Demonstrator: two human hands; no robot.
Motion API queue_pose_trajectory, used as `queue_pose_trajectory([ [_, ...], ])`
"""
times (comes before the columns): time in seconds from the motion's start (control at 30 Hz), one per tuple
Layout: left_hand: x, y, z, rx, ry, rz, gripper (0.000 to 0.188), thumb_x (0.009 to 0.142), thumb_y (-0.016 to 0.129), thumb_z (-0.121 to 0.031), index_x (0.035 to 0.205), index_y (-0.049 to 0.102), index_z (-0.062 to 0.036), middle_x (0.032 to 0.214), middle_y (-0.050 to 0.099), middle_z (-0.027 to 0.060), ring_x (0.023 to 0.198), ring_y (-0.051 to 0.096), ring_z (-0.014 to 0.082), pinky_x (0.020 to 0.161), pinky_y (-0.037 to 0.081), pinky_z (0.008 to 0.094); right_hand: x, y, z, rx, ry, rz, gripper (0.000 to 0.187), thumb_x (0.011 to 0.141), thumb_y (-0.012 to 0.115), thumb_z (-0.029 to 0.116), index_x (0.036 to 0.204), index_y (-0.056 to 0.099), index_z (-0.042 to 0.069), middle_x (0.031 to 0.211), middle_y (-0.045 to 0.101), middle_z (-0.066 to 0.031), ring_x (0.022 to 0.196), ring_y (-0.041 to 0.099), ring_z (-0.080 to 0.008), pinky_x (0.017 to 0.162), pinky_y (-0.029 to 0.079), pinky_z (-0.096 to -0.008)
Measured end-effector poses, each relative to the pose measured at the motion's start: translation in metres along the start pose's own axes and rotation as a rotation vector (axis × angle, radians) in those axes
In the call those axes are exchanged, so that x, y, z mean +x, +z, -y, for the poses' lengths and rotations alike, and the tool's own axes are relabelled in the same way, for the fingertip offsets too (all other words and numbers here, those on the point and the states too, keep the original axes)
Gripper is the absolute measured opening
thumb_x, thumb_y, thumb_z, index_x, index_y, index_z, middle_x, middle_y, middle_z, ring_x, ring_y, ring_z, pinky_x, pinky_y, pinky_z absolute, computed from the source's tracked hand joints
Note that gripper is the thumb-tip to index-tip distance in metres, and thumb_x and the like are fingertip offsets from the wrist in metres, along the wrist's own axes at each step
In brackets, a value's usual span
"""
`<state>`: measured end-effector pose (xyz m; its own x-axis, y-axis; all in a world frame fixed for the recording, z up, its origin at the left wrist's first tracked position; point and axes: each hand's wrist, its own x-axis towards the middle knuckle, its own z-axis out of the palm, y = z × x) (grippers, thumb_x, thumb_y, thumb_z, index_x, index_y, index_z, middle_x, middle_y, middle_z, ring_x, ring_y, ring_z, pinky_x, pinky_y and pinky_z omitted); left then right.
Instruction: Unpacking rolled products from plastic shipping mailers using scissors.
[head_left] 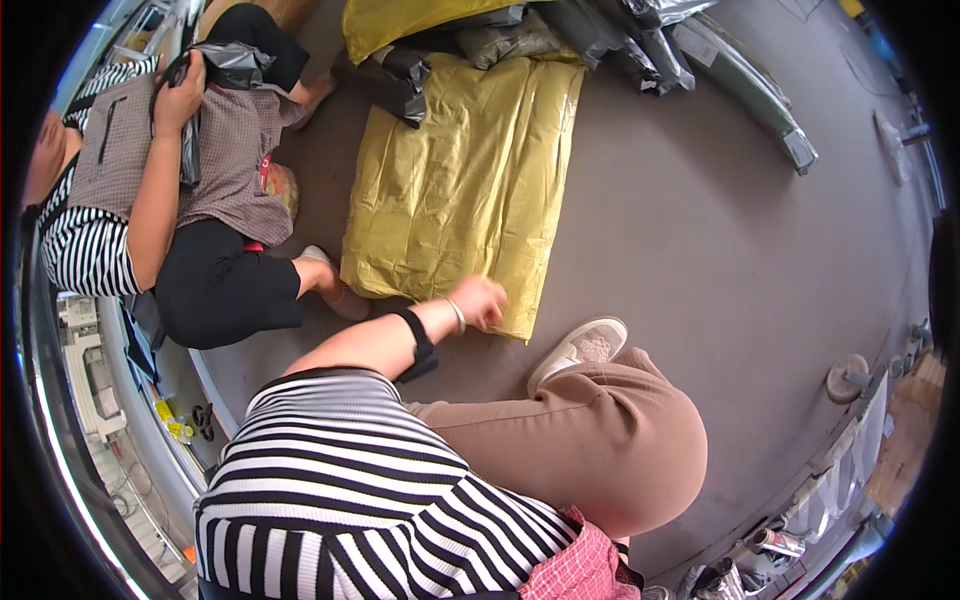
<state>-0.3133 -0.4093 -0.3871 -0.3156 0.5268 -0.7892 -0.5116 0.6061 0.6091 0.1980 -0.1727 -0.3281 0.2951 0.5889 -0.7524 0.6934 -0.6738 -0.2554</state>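
A large yellow plastic sack [455, 180], flat and creased, lies on the floor in front of me. Over its near edge is my left hand [480, 302], at the end of a bare forearm with a black wristband and a pale bracelet. Its fingers are smeared by motion, so I cannot tell whether they grip the plastic. My right hand does not show. Beside the sack's near right corner rests my light shoe [583, 352], below my bent knee in brown trousers.
At the left sits a co-worker [130, 180] in a checked apron, holding a dark plastic bag [235, 65]. Grey plastic parcels [655, 50] are piled beyond the sack. A long wrapped package [750, 90] lies far right. A round base [848, 378] stands at the right edge.
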Motion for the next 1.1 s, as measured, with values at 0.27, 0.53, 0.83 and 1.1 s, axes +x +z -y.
queue_pose_trajectory([
  [0.27,-0.034,-0.275,0.101,0.409,-0.376,-0.947,0.088,0.079,0.063,-0.059,0.136,0.04,0.0034,0.134,0.049,0.0256,0.124,0.049,0.0388,0.104,0.039,0.0429,-0.041,-0.035,-0.046,0.087,0.021,-0.04,0.021,0.083,0.066,0.015,0.088,0.062,-0.005,0.073,0.064,-0.0084,0.053,0.059,-0.0164,0.045,0.046,-0.0283],
  [0.53,-0.042,-0.254,0.084,-0.103,-0.284,-0.845,0.071,0.069,0.082,-0.044,0.112,0.061,0.0091,0.105,0.067,0.0206,0.093,0.066,0.03,0.084,0.05,0.0387,-0.105,-0.065,-0.103,0.197,0.084,-0.134,0.021,0.083,0.066,0.016,0.089,0.063,-0.005,0.073,0.064,-0.0081,0.054,0.06,-0.0161,0.045,0.046,-0.0279],
  [0.83,-0.06,-0.11,0.06,-0.115,-0.228,-0.504,0.068,0.078,0.071,-0.05,0.116,0.06,0.0061,0.109,0.066,0.0167,0.1,0.064,0.0282,0.083,0.05,0.0409,-0.135,-0.075,-0.128,0.261,0.07,-0.133,0.022,0.083,0.066,0.016,0.089,0.063,-0.005,0.073,0.064,-0.0078,0.054,0.06,-0.0158,0.046,0.046,-0.0275],
  [1.1,-0.003,-0.04,0.016,-0.439,-0.127,-0.502,0.083,0.074,0.076,-0.054,0.13,0.048,0.0008,0.128,0.055,0.0185,0.114,0.056,0.0343,0.089,0.049,0.0499,-0.128,-0.042,-0.11,0.324,0.03,-0.071,0.022,0.084,0.066,0.016,0.09,0.063,-0.005,0.073,0.064,-0.0075,0.055,0.06,-0.0154,0.047,0.046,-0.0272],
])
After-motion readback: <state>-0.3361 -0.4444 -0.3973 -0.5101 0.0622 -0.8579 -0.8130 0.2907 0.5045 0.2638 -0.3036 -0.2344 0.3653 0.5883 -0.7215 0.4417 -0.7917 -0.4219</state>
